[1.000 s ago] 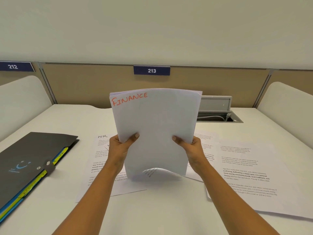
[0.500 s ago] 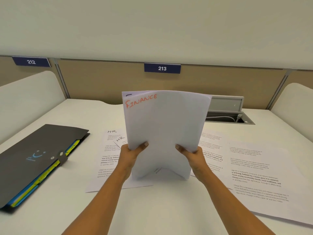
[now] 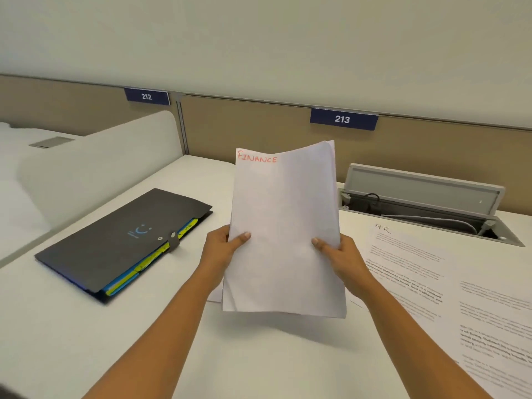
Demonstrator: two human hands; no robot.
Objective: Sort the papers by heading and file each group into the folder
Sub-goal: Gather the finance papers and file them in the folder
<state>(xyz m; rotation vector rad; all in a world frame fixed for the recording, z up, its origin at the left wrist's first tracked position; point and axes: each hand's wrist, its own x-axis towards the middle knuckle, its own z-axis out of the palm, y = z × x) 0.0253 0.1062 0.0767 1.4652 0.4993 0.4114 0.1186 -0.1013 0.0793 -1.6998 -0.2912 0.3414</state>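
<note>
I hold a small stack of white sheets headed FINANCE in red (image 3: 283, 226) upright above the white desk, clear of its surface. My left hand (image 3: 223, 244) grips the stack's left edge and my right hand (image 3: 338, 254) grips its right edge. A dark grey expanding folder (image 3: 115, 243) lies shut on the desk to the left, with blue and yellow dividers showing along its near edge. Printed sheets headed HR (image 3: 414, 263) lie flat on the desk to the right, partly hidden behind the stack.
An open grey cable hatch (image 3: 426, 194) with cords inside is set into the desk at the back right. A white divider (image 3: 98, 168) bounds the desk on the left. A tan back panel carries the number plates 212 (image 3: 146, 96) and 213 (image 3: 342, 119).
The stack has been lifted off the desk and its bottom edge no longer curls. My view has swung left, so the folder now sits closer to the middle and the HR sheets lie to the right.
</note>
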